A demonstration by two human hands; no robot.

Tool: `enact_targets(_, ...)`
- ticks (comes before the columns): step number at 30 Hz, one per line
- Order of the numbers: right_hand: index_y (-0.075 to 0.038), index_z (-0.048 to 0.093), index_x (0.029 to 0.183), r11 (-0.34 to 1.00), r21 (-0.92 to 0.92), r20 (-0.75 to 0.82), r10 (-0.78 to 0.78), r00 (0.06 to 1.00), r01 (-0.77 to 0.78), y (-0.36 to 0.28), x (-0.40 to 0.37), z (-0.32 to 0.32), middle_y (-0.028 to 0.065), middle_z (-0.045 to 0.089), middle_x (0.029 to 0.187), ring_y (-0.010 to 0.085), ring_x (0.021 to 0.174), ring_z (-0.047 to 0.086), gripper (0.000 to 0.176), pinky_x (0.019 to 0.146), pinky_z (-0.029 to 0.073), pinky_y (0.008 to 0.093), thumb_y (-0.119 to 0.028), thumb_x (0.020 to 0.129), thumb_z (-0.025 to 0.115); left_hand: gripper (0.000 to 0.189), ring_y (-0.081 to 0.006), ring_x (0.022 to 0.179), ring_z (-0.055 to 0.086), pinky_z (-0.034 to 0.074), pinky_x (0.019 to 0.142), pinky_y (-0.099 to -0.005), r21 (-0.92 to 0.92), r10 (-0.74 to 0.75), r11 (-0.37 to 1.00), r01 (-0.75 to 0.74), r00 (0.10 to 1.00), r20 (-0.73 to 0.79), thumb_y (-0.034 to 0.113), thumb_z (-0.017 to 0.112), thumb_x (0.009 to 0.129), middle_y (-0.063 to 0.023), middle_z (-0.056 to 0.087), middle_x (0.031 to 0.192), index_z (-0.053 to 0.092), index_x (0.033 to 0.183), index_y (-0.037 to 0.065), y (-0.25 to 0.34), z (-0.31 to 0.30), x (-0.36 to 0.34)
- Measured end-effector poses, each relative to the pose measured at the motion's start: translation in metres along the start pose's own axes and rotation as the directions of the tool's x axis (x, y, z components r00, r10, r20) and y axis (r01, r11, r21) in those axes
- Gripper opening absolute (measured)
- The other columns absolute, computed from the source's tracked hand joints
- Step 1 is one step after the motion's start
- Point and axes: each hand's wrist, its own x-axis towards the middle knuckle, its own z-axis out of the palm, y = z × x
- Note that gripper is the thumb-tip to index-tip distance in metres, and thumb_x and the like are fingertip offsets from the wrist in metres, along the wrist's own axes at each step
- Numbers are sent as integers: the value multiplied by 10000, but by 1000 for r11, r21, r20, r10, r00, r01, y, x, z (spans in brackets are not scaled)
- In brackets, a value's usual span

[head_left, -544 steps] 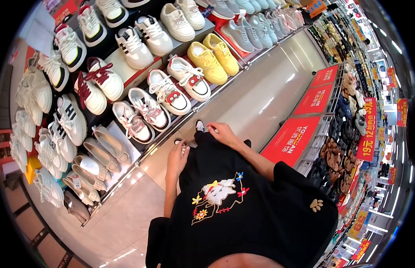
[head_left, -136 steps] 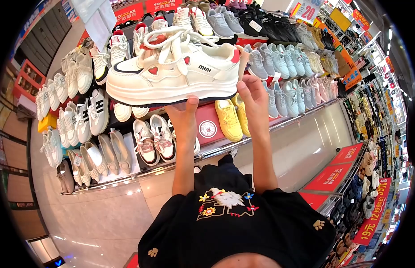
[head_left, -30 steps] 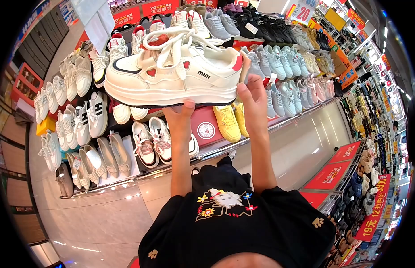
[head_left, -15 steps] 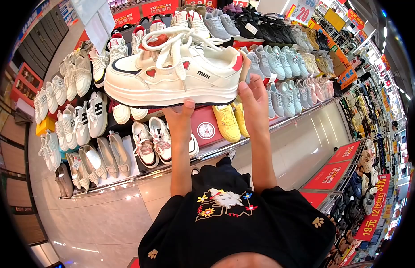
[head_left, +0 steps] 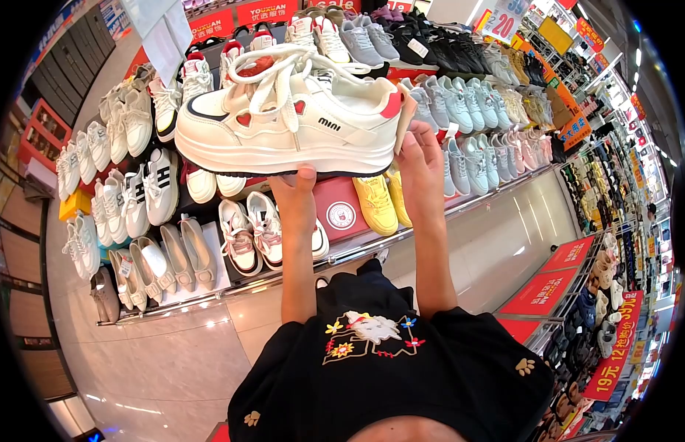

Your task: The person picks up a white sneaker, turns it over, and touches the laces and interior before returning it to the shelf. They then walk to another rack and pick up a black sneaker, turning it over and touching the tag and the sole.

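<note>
Sneaker held up for a look
Shoe rack spans nine to two o'clock; sneaker at eleven, side-on, my right hand pinching its heel, left hand gripping under the sole; turning it needs both grips firm, I judge

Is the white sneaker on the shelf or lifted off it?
Off it: white sneaker held up, sole roughly level, left hand under the sole, right hand at the heel.

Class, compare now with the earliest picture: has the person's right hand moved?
Yes. The right hand has risen from below the metal shelf edge to above it, gripping the heel of the white chunky sneaker with red hearts.
</note>
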Motion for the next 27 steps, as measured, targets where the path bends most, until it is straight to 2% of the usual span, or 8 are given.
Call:
enact_targets(2,-48,515,1011,1000,4,-6,-5,1000,5,-1,0,1,-2,545,941,67,896,496,188,818,397,234,-204,913,555,1002,-175,1101,476,432,853,-308,51,33,998,-32,999,-33,590,714,689,-92,429,1258,227,1354,21,-7,-3,2)
enact_targets(6,-41,521,1014,1000,20,-33,-3,999,3,-4,0,4,0,550,933,65,877,505,167,799,409,225,-163,907,561,998,-187,1135,467,425,899,-324,36,56,998,-56,998,-6,574,720,691,-89,419,1286,223,1361,27,-4,0,1)
enact_targets(8,-38,522,1013,1000,29,-42,-5,999,6,-4,0,4,2,552,930,66,870,509,158,791,414,224,-149,907,560,1067,-196,1167,418,320,1005,-318,-9,-3,1000,3,1000,-21,580,751,651,-137,409,1293,241,1328,-68,1,2,0)
enact_targets(19,4,530,1076,999,23,-55,-44,997,45,-5,-2,3,42,599,986,99,883,558,235,791,460,245,-151,905,577,1036,-190,1166,432,326,1008,-313,-12,55,998,-55,998,16,622,690,691,-130,413,1298,243,1336,-54,0,3,2)
enact_targets(27,17,512,1133,999,32,-13,-32,999,33,-9,-4,0,58,578,1037,117,943,541,332,845,434,262,-185,886,603,1029,-185,1172,428,325,1012,-308,-65,43,997,-42,999,27,599,711,686,-115,402,1310,239,1344,-36,2,5,2)
